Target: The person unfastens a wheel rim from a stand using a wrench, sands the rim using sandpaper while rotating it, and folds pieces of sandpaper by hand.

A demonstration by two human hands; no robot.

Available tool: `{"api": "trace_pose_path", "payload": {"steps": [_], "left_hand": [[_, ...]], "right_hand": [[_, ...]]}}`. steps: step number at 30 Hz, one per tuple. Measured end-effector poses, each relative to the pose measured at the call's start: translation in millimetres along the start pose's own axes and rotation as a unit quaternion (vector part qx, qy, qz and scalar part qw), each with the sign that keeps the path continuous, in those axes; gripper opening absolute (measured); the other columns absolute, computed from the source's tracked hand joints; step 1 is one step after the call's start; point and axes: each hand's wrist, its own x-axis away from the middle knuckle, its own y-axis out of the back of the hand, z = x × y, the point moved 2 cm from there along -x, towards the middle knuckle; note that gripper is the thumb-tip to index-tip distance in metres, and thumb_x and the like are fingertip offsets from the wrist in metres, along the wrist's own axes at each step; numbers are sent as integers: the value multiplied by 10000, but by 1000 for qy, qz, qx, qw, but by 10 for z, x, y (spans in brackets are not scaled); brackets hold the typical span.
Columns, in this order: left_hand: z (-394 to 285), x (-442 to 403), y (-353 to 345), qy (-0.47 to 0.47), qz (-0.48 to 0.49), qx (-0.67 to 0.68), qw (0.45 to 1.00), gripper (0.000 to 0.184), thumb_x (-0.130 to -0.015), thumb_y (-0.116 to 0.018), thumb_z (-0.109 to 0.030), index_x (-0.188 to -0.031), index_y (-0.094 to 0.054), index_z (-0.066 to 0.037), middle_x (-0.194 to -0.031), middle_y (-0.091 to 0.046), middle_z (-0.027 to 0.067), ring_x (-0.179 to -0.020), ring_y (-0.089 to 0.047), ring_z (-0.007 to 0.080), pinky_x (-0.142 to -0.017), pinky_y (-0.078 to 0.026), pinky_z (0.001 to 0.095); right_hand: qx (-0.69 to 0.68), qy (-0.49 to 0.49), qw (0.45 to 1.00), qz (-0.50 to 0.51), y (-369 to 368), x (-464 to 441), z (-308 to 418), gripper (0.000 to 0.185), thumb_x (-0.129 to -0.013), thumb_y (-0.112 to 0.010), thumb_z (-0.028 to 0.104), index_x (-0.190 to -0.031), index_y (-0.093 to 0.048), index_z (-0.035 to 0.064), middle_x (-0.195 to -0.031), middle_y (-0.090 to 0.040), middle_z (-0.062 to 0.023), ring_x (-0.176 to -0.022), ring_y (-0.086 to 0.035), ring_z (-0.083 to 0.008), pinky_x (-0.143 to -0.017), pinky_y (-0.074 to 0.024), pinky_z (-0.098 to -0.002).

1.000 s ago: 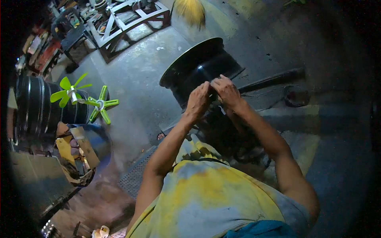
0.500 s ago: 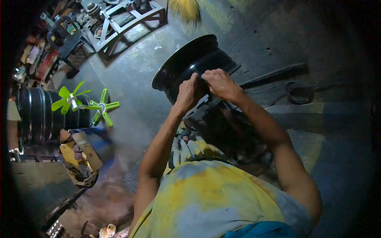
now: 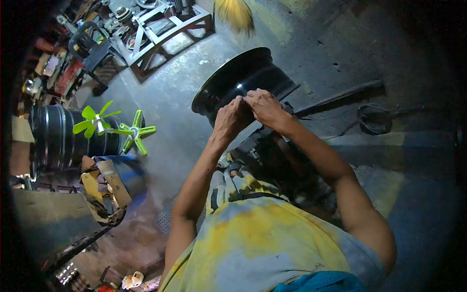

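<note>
A black wheel rim (image 3: 243,80) with a thin bright edge sits tilted in front of me, above dark machinery (image 3: 272,151) that is hard to make out. My left hand (image 3: 229,121) is closed at the rim's near side, its fingers curled inward. Right beside it, my right hand (image 3: 266,108) is closed too, and the fingertips of both hands meet. Whatever lies between the fingers is hidden, and I cannot tell whether they grip the rim itself.
A green-bladed fan (image 3: 97,121) and a green star-shaped base (image 3: 135,131) are at the left, by stacked black rims (image 3: 58,138). Below them is an open cardboard box (image 3: 114,182). A metal frame (image 3: 165,31), a broom (image 3: 234,14) and a coiled cable (image 3: 374,119) are farther off.
The view has shifted slightly, so the surroundings appear farther right and lower. Both hands stay closed together at the rim's near side, with only a small movement.
</note>
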Motion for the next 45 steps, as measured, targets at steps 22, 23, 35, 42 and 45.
{"api": "trace_pose_path", "payload": {"steps": [22,23,35,42,45], "left_hand": [[47,301,-193,-81,-109,134,982,168,-837,-557,-34,-1003,-533,-20,-1034,-607,199,-951,-605,390,-776,-504,439],[-27,405,-195,-77,-114,88,987,301,-848,-576,-23,-1149,-556,-19,-1146,-572,177,-1036,-570,365,-873,-476,408],[44,953,-520,53,-188,10,981,342,-870,-632,-100,-1175,-532,18,-1058,-518,188,-1002,-527,358,-856,-464,416],[128,1041,-529,69,-174,-7,982,293,-884,-608,-149,-1103,-531,28,-1006,-493,186,-958,-517,346,-845,-459,410],[208,1204,-502,74,-189,6,979,271,-883,-616,-150,-1091,-558,15,-1012,-522,191,-947,-539,363,-827,-472,418]], "right_hand": [[-20,7,999,35,228,194,-20,178,-784,-542,15,-939,-627,36,-895,-589,-161,-906,-594,-373,-793,-497,-447],[-5,-21,999,44,247,269,-99,155,-793,-545,21,-934,-609,27,-882,-578,-162,-927,-578,-386,-795,-486,-454],[-167,-203,964,40,372,570,-1514,253,-856,-494,55,-1079,-604,7,-982,-634,-221,-951,-618,-410,-797,-491,-412],[-132,-74,987,-49,389,538,-914,219,-849,-477,48,-1026,-595,-4,-948,-620,-218,-889,-613,-414,-748,-485,-424],[-118,-43,992,-34,530,415,-355,191,-835,-474,25,-990,-582,-4,-908,-598,-218,-865,-595,-425,-725,-473,-441]]}}
